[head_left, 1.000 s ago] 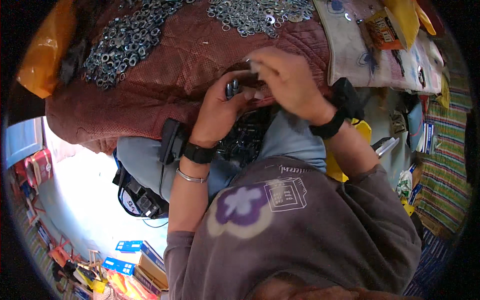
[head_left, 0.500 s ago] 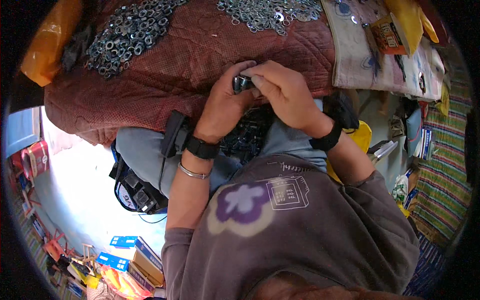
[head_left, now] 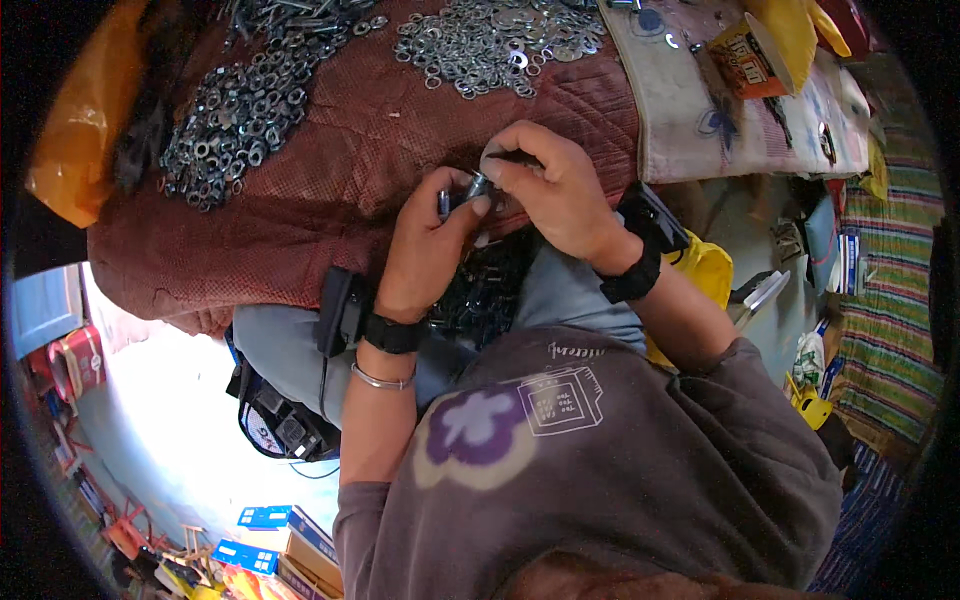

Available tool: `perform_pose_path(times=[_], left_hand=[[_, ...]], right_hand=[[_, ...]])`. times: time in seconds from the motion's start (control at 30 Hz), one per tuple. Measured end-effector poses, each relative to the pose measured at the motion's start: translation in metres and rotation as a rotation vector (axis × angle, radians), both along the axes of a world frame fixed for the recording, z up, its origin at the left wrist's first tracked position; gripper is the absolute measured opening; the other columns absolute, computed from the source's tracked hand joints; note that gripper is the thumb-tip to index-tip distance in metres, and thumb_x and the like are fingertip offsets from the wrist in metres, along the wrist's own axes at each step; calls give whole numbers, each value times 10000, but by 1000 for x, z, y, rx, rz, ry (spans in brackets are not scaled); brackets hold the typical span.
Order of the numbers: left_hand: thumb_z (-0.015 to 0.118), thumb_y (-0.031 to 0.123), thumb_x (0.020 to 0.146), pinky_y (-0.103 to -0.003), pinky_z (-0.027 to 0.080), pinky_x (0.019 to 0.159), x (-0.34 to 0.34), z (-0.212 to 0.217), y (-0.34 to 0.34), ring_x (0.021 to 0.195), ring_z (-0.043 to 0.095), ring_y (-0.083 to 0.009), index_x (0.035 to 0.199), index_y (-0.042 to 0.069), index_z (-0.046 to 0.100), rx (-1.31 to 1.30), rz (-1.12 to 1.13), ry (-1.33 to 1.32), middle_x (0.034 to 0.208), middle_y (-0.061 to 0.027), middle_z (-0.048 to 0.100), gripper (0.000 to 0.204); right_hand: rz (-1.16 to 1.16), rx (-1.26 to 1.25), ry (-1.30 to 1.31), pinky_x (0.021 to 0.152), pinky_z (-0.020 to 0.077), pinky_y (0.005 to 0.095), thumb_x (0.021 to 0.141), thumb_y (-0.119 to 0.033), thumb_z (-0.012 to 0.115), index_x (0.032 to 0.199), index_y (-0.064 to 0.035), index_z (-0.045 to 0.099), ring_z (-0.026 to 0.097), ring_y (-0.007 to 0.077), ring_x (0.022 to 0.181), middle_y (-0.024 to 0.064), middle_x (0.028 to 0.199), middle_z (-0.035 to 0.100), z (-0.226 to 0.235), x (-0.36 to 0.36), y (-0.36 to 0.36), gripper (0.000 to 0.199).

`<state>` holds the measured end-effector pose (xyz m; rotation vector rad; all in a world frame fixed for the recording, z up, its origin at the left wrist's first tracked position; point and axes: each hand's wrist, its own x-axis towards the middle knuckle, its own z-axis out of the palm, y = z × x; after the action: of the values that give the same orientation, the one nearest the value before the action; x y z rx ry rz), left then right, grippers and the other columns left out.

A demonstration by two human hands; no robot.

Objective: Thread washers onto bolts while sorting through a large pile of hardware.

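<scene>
Shiny cylindrical metal fasteners (head_left: 478, 188) stick out of my left hand (head_left: 422, 240), which is closed round them with the thumb lying along one. Their exact kind is too small to tell. My right hand (head_left: 555, 190) pinches thumb and forefinger together at the upper end of that piece; whatever lies between those fingertips is hidden. Both hands are over the near edge of the red-brown cloth (head_left: 350, 150). Under them, between my legs, lies a heap of dark, glinting metal parts (head_left: 478, 295).
On the cloth lie a pile of nuts (head_left: 235, 125) at left, long bolts (head_left: 300, 15) behind it, and washers (head_left: 490, 45) at the far middle. A paper cup (head_left: 750, 60) lies on the pale cloth (head_left: 690, 140) at right. Boxes (head_left: 285, 540) stand lower left.
My hands have moved a little apart, with the right fingertips now at the piece's upper end. More of the metal in my left hand shows. The whole view has shifted slightly.
</scene>
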<state>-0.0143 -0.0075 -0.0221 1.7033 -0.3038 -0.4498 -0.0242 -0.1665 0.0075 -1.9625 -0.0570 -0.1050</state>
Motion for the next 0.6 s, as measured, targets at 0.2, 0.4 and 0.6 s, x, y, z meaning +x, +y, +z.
perform_pose_path(times=[0.2, 0.4, 0.6], left_hand=[[580, 110, 840, -201, 393, 565, -2, 6, -3, 643, 476, -50, 925, 1, 554, -141, 45, 199, 738, 9, 554, 141], [558, 122, 864, -176, 343, 462, -2, 2, -3, 538, 420, -9, 964, 21, 545, -245, 116, 178, 780, -11, 629, 143], [540, 123, 875, -175, 328, 441, -1, 1, -4, 501, 402, -15, 980, 27, 539, -343, 145, 272, 808, -42, 652, 142]], right_hand=[[112, -31, 102, 648, 446, 232, 845, -77, 558, 903, 12, 571, 550, 86, 757, 41, 810, 571, -5, 0, -8, 107], [-201, -609, -476, 697, 467, 341, 803, -103, 569, 928, -4, 592, 598, 277, 774, 142, 835, 591, -3, 50, -56, 160], [-82, -854, -358, 698, 466, 392, 784, -142, 586, 939, -43, 604, 580, 354, 793, 157, 906, 599, -6, 69, -69, 185]])
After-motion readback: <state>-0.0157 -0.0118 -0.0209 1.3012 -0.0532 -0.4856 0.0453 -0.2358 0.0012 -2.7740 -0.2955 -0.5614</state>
